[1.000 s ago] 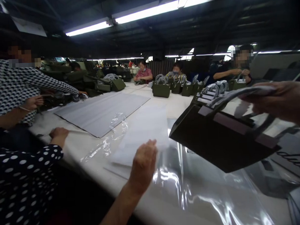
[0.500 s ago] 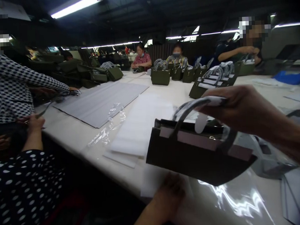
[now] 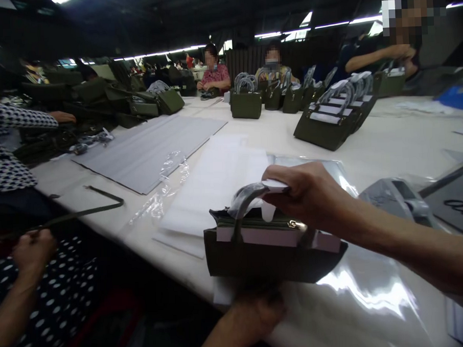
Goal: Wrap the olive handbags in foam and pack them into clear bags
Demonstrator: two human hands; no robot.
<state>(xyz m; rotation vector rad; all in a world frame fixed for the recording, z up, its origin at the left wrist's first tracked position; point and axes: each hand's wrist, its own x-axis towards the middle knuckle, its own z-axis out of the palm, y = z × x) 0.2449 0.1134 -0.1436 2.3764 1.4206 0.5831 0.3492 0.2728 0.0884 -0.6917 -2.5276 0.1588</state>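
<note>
My right hand is closed round the plastic-wrapped handles of a dark olive handbag. The bag hangs slightly tilted over the near part of the table, with a pale strip along its upper edge and a gold zip pull in its top. Low in the view, my left hand is right beneath the bag, by a small white sheet. The bag and shadow hide its fingers, so I cannot make out a grip. Clear plastic lies shining on the table beside the bag.
White foam sheets and a large grey board lie beyond the bag. Several finished handbags stand farther back. A grey tape dispenser is at right. At left, a co-worker's hand holds a dark strap.
My right hand has brought the handbag left and slightly down, closer to my left hand. The left hand stays in about the same place. At left, the co-worker's strap now extends over the table.
</note>
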